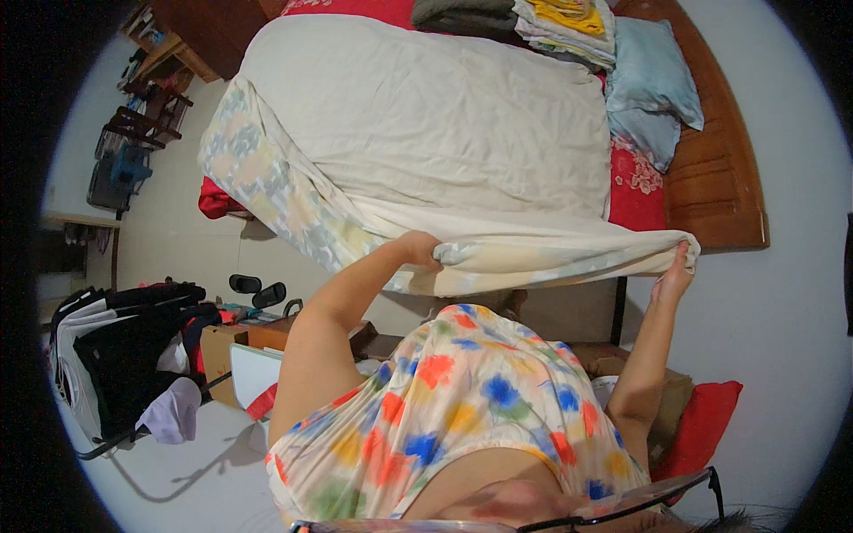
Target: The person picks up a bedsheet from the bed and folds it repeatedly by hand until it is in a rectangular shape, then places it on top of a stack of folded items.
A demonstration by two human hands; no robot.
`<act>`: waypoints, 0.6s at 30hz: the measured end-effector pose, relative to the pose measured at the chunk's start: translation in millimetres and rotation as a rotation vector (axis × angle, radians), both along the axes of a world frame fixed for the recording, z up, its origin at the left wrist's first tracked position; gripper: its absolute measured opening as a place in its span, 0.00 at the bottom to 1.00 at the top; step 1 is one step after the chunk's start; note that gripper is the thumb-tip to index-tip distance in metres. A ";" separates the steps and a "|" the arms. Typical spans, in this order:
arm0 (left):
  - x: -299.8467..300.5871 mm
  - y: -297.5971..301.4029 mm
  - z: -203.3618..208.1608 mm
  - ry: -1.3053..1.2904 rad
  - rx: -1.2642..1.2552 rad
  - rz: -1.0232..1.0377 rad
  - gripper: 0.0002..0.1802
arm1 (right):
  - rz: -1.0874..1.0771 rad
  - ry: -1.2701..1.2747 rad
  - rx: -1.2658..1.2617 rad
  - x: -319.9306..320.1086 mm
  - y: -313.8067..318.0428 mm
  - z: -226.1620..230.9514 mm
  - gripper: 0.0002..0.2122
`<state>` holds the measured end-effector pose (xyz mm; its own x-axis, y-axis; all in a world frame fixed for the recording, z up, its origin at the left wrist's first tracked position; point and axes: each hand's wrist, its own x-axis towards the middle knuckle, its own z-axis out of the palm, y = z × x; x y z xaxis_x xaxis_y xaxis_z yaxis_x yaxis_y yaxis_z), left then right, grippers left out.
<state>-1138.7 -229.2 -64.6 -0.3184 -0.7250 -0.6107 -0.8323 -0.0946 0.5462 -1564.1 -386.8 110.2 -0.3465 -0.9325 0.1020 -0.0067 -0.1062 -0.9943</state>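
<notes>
Left hand and right hand both gripping near edge of white, pattern-backed quilt, right one at a corner, quilt spread over red-sheeted bed beside wooden headboard.

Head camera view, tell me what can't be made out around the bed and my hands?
In the head view:
Left hand: its fingers are partly hidden by the blanket folds.
Red floral bedsheet: mostly covered by the blanket.
Folded cloth stack: cut off by the upper edge.
Red cushion: lower end partly obscured by the eyeglasses.
</notes>
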 end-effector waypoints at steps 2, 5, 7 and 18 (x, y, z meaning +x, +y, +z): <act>9.9 14.4 3.7 -0.042 -0.371 0.117 0.23 | -0.038 -0.038 0.051 5.2 -2.8 3.6 0.15; 4.7 26.3 44.7 -0.008 -0.966 0.344 0.17 | -0.098 -0.048 0.090 -9.8 -6.4 9.4 0.17; -6.2 38.8 63.0 0.201 -0.890 0.580 0.17 | -0.111 -0.107 0.036 -21.3 -10.0 4.4 0.18; -8.7 36.1 -52.1 0.307 -0.348 0.512 0.11 | -0.007 -0.098 0.016 -7.8 -3.5 16.2 0.16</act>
<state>-1147.4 -193.1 -116.7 -0.0051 -0.9675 -0.2526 -0.5326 -0.2112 0.8196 -1571.9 -390.3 126.4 -0.3606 -0.9312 0.0525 0.0903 -0.0908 -0.9918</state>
